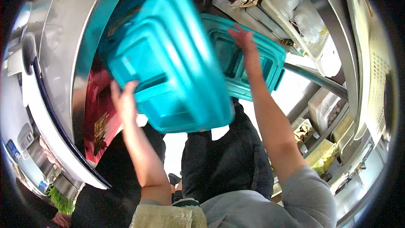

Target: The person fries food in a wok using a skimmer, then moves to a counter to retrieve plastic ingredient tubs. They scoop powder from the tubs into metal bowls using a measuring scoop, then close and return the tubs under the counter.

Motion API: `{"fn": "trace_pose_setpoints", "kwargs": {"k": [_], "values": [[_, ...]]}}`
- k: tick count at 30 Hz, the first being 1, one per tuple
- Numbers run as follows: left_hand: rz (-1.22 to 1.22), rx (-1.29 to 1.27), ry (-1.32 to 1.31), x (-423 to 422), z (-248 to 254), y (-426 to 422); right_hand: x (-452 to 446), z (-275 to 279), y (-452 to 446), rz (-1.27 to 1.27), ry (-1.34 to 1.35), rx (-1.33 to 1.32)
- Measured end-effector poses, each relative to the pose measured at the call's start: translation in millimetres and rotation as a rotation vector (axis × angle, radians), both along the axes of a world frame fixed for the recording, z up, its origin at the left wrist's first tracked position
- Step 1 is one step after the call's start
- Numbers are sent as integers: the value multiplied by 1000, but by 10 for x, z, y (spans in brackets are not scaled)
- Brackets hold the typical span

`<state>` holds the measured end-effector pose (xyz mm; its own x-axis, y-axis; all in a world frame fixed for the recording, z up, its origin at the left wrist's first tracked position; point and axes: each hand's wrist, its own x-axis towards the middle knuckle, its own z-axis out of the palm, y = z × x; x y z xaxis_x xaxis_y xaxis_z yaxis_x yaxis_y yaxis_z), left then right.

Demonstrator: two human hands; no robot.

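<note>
A large teal plastic storage-bin lid (185, 80), slightly blurred, is tilted up in front of my body. My left hand (125, 101) is at its lower left edge, with the thumb over the lid and the fingers beside the rim. A second teal lid or bin (263, 55) with recessed panels lies behind and to the right. My right hand (243, 40) is over this second piece, fingers spread and holding nothing. Whether it touches the surface I cannot tell.
A steel counter edge (80, 29) curves along the left, above a red crate (99, 114). At upper right, a cream basket (314, 50) holds plastic bags. Shelves with tubs (322, 107) stand at right. Another person's hand (62, 219) shows at lower left.
</note>
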<state>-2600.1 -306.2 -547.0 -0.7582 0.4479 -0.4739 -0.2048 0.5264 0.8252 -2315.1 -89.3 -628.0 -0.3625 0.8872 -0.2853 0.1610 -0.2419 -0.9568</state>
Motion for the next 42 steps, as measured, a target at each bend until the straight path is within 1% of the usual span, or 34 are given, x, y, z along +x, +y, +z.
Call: {"fn": "trace_pose_setpoints", "kwargs": {"k": [1,2,3,4,6,7,8,9,10,12,13,15,16,17,18,19,20,21,22,24,26,27,29,30,31,32,33,35,36,38,39,40,41,42], "values": [[-15,-42,85,351,79,195,168,256,57,-1,176,-177],[-53,-112,134,578,-91,244,308,499,80,3,355,-361],[-65,-116,82,882,-83,356,389,732,13,20,123,-174],[-20,-1,-6,1149,-354,335,443,919,-75,41,-97,20],[71,-138,4,1773,-368,516,521,1071,-152,185,-558,437],[98,-60,-67,2021,-423,553,517,1010,-183,197,-538,444],[69,-172,-29,2261,-456,590,542,869,-230,210,-601,491],[133,-217,-173,2486,-586,653,598,743,-254,214,-678,544],[107,-292,-227,2700,-692,667,672,610,-275,212,-691,567],[105,-487,-299,2895,-714,809,683,491,-222,315,-904,680],[91,-457,-223,2969,-764,804,682,558,-189,311,-909,693],[71,-522,-262,3026,-1075,754,521,1112,-182,210,-609,463],[133,-446,-203,3101,-1290,722,485,1387,-145,200,-522,497],[217,-442,-302,3109,-1322,759,476,1655,-96,177,-396,494],[209,-429,-340,3039,-1089,798,406,2005,-64,98,-207,328],[217,-411,-400,2982,-899,829,374,2308,-7,24,-45,311],[158,-495,-421,2905,-785,856,346,2562,44,-36,128,286],[129,-497,-502,2860,-676,858,337,2764,124,-103,192,312],[61,-496,-471,2844,-626,830,306,2928,232,-161,262,334],[-108,-397,-290,2851,-665,754,122,3120,533,-312,198,527],[-134,-317,-174,2863,-648,658,50,3127,958,-359,15,597],[-120,-320,-169,2824,-622,648,14,3104,1151,-323,-120,544],[-277,-158,56,2732,-571,563,-25,3039,1433,-172,-323,478],[-290,-30,155,2636,-474,545,-19,3001,1561,-156,-426,563],[-264,122,122,2456,-358,530,-62,3044,1496,-178,-488,684],[-190,172,111,2280,-338,488,-34,3032,1502,-181,-504,640],[-119,223,103,2106,-318,450,29,3005,1476,-147,-546,700],[19,333,152,1630,-317,335,111,3023,1187,-94,-247,642],[103,288,131,1395,-442,219,227,3081,963,-16,-237,650],[197,298,34,945,-325,68,326,3184,397,-22,-254,671],[160,245,-27,859,-155,18,518,3117,225,71,-216,691],[125,201,-91,790,64,44,640,2981,-1,5,-250,647],[42,368,-322,834,337,57,584,2977,-213,86,-375,602],[-45,529,-557,934,619,19,552,2914,-291,385,-479,626]]}}
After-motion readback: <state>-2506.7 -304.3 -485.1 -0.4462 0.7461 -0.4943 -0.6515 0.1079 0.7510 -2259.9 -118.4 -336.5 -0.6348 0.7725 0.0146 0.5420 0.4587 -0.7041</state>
